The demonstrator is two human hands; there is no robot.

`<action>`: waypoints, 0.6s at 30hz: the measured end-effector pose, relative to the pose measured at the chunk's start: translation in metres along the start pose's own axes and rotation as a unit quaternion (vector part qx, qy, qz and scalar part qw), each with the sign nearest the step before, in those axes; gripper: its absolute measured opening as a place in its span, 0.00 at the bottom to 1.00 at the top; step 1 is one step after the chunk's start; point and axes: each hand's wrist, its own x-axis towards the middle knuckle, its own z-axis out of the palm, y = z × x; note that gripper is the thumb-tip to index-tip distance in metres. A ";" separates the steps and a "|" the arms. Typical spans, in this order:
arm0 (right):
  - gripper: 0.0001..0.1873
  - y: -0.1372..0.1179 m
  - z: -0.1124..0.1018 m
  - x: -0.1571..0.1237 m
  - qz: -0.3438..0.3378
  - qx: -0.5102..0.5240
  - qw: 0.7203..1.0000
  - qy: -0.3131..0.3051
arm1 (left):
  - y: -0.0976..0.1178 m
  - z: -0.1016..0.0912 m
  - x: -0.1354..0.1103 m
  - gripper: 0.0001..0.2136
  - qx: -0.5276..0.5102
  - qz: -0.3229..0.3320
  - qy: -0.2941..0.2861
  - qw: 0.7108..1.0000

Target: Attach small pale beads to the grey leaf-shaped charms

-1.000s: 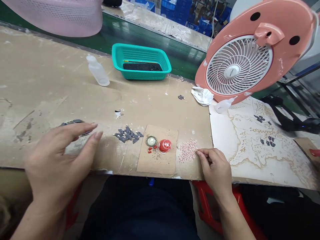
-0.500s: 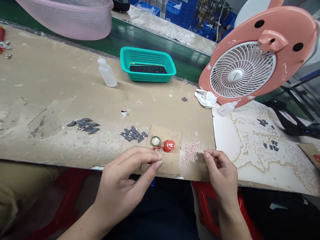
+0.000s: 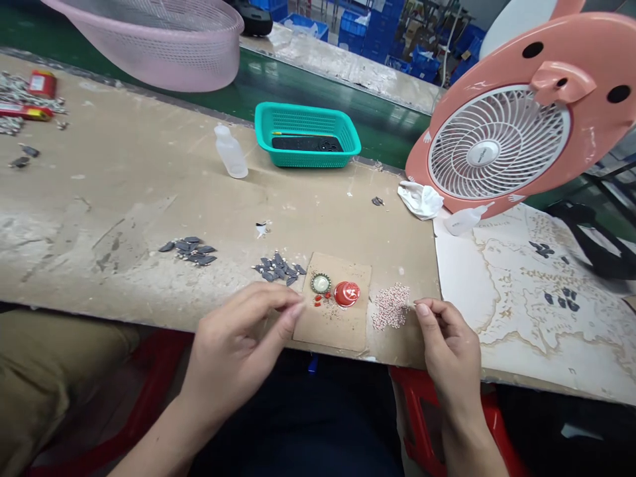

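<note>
My left hand (image 3: 243,338) hovers at the bench's front edge, its fingertips pinched close together beside a square of brown cardboard (image 3: 332,334). On the cardboard lie a gold-rimmed round bezel (image 3: 320,283), a glossy red cap (image 3: 346,294) and a few tiny red beads (image 3: 318,301). My right hand (image 3: 450,341) is nearest a pile of pink-and-white beads (image 3: 391,307), its fingers curled and almost touching them. Grey leaf-shaped pieces (image 3: 278,268) lie just beyond my left fingertips. Anything tiny between either hand's fingers is hidden.
A second cluster of grey leaf pieces (image 3: 189,250) lies to the left on the worn bench (image 3: 99,265). Behind stand a teal basket (image 3: 308,126), a translucent plastic bottle (image 3: 231,152), a pink fan (image 3: 497,142) and a white cloth (image 3: 421,201). A map-printed sheet (image 3: 536,311) lies right.
My left hand has moved rightward from the grey pieces to the cardboard, and those pieces now lie in a neater cluster. My right hand stays by the beads. The view has drifted, shifting everything rightward.
</note>
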 end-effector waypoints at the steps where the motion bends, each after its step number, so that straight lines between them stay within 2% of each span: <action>1: 0.13 -0.002 0.000 -0.001 -0.003 0.008 1.000 0.003 | -0.009 -0.006 0.002 0.05 0.034 -0.007 0.030 0.999; 4: 0.11 -0.009 0.001 -0.002 -0.017 0.023 1.000 0.005 | -0.037 -0.027 0.008 0.03 0.147 -0.034 0.099 0.984; 6: 0.10 -0.016 0.002 -0.003 -0.034 0.020 0.999 -0.006 | -0.052 -0.037 0.011 0.05 0.206 -0.039 0.078 0.975; 8: 0.09 -0.025 0.004 -0.003 -0.056 0.011 0.998 -0.018 | -0.058 -0.040 0.013 0.06 0.240 -0.038 0.030 0.970; 13: 0.07 -0.046 0.012 -0.001 -0.110 -0.015 0.992 -0.061 | -0.049 -0.024 0.011 0.06 0.276 -0.062 -0.003 0.959; 18: 0.07 -0.063 0.021 0.008 -0.192 -0.091 0.969 -0.129 | -0.042 -0.015 0.011 0.07 0.312 -0.056 -0.056 0.947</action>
